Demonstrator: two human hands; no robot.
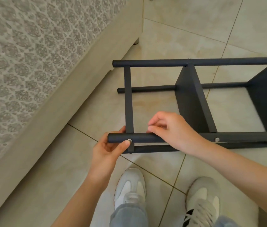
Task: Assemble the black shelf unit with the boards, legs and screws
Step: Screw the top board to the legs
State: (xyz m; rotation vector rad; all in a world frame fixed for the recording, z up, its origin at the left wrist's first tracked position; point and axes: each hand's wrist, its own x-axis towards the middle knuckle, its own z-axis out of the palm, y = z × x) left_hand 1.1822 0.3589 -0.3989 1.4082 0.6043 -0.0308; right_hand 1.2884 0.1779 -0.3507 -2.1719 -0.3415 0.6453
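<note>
The black shelf unit (pixel 193 99) lies on its side on the tiled floor, with round legs running left to right and boards standing between them. My left hand (pixel 108 148) grips the end of the near upper leg (pixel 142 138), its thumb touching a silver screw (pixel 129 140) where a thin black board (pixel 128 99) meets the leg. My right hand (pixel 170 128) rests on top of the same leg just right of that board, fingers curled over it. A second screw (pixel 217 139) shows further right on the leg.
A beige sofa (pixel 47 71) with a patterned cover fills the left side, its base running diagonally beside the unit. My two feet in light sneakers (pixel 130 185) stand on the floor tiles (pixel 195 38) just below the unit.
</note>
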